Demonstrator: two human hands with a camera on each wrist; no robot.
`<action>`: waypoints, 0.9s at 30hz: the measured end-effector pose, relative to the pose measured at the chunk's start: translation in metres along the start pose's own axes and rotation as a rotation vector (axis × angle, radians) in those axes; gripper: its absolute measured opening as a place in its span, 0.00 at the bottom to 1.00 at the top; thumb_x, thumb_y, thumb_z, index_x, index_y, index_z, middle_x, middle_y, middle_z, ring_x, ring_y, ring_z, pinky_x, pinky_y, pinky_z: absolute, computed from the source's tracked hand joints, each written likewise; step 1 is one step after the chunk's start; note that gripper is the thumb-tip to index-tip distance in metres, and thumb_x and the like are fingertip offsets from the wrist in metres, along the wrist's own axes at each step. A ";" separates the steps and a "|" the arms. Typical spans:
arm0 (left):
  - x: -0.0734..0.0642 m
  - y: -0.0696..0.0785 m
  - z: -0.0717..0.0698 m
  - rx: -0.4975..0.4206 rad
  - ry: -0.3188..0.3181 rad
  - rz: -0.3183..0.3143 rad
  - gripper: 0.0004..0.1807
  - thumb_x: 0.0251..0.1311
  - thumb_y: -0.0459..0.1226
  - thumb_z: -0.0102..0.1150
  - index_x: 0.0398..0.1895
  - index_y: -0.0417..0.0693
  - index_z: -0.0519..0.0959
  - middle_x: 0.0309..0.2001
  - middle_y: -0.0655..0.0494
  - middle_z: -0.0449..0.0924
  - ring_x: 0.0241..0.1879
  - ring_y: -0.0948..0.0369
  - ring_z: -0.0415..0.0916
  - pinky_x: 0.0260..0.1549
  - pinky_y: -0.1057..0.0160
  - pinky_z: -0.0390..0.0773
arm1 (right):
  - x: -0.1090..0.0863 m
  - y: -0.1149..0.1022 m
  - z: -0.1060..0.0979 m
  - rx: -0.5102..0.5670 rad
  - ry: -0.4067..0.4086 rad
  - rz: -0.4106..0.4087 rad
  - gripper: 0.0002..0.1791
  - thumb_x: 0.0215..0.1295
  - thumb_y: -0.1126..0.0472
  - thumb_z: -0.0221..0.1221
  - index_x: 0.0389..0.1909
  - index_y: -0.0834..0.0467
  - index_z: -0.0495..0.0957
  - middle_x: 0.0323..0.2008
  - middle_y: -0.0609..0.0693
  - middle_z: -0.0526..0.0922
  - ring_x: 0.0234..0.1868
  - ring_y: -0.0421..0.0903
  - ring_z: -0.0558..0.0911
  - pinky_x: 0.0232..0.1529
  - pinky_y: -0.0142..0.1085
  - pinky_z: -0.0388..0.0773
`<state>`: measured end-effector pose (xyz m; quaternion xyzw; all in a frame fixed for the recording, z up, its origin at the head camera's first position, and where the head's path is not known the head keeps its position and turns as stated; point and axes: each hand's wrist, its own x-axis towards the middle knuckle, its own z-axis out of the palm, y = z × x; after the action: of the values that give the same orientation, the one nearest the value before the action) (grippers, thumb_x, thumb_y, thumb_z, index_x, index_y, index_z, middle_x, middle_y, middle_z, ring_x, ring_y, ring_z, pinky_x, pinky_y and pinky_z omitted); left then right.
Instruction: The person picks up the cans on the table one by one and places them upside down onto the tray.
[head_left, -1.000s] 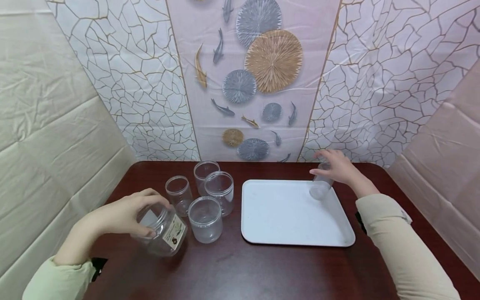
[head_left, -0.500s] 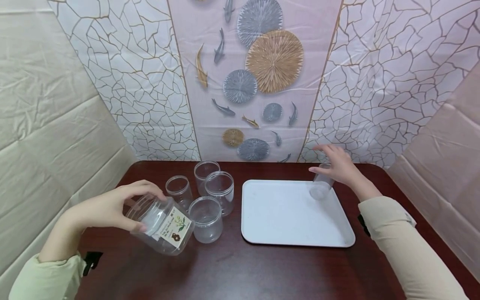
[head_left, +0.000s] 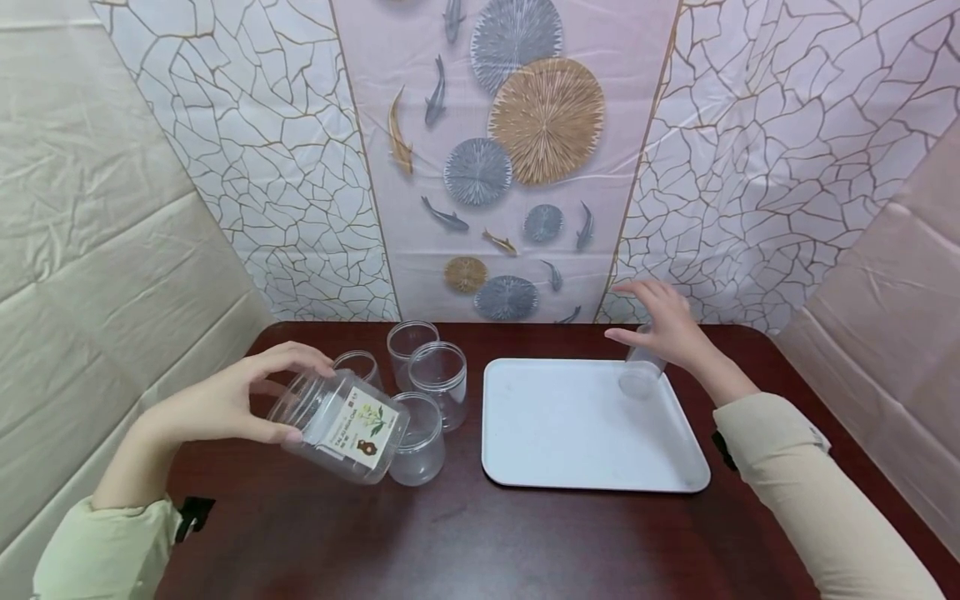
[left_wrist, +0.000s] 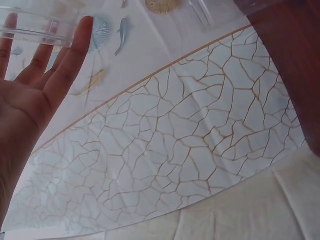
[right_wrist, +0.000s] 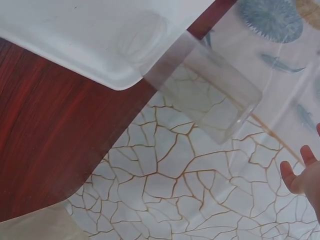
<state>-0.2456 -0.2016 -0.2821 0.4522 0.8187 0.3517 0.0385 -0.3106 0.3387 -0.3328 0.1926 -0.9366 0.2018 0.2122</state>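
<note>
My left hand [head_left: 236,398] grips a clear plastic jar [head_left: 322,425] by its rim end, thumb in front and fingers behind. This jar is tilted above the table, its base pointing right; a cream label with flowers and a brown figure shows. In the left wrist view, only part of the jar's rim [left_wrist: 35,37] appears behind the fingers. A slim clear jar [right_wrist: 205,90] stands on the far right corner of the white tray [head_left: 585,433], ringed end down. Above that jar, my right hand [head_left: 667,329] is spread, with a gap between its fingers and the jar in the right wrist view.
Several clear jars stand grouped left of the tray: a front one [head_left: 423,467], one behind it [head_left: 450,404], a back one [head_left: 405,337] and a partly hidden left one [head_left: 358,362]. The dark wooden table [head_left: 480,542] meets a patterned cloth backdrop [head_left: 300,167] behind.
The left hand has lifted the labelled jar and moved it rightward, turning its label toward the front. The right hand has risen and its fingers have spread away from the slim jar.
</note>
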 end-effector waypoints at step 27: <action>0.055 -0.033 0.047 -0.224 0.319 0.063 0.36 0.39 0.21 0.70 0.56 0.37 0.68 0.59 0.60 0.66 0.58 0.69 0.67 0.51 0.69 0.76 | -0.020 -0.043 0.006 0.433 0.132 0.031 0.41 0.53 0.69 0.66 0.68 0.59 0.58 0.66 0.60 0.60 0.68 0.57 0.57 0.63 0.61 0.54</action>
<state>-0.2839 -0.1453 -0.3233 0.4087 0.7557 0.5091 -0.0527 -0.2765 0.3057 -0.3344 0.2057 -0.8582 0.4137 0.2237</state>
